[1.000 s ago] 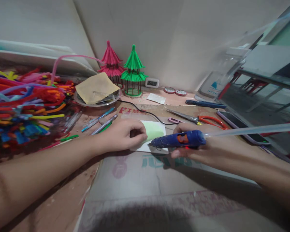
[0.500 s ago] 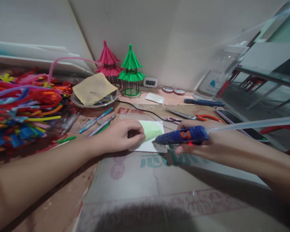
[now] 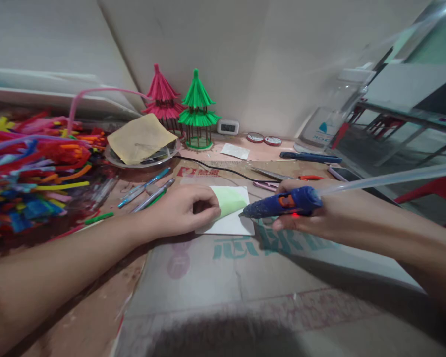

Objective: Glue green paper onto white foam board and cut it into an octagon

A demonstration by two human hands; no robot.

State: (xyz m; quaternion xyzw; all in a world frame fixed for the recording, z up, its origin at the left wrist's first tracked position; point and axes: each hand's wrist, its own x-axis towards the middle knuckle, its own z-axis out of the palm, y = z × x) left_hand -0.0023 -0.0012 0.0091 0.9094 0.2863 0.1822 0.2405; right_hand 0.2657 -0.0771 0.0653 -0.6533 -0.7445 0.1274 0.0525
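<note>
White card (image 3: 235, 227), one: lying on printed cardboard (image 3: 223, 277); clock hours count from it. Green paper (image 3: 230, 199), one: over the card's 12 o'clock part, near edge slanting, bare white showing toward 6.

Left hand (image 3: 182, 210), at 9: fingers curled, tips narrow at the paper's near-left corner; whether pinching or only pressing, cannot tell.

Right hand (image 3: 332, 214), at 3: wrapped round a blue glue gun (image 3: 265, 207), red light lit, nozzle toward 9, just beside the paper's slanting edge.

Latest change: the nozzle has travelled along that edge, away from the left fingertips toward the card's 3 o'clock side. Judgement: most of the bare strip there seems passed over; any glue line is too small to make out.

Against the earliest frame: left hand in the same place on the card; scissors (image 3: 275, 174), at 2, their orange handles more hidden behind the right hand.
</note>
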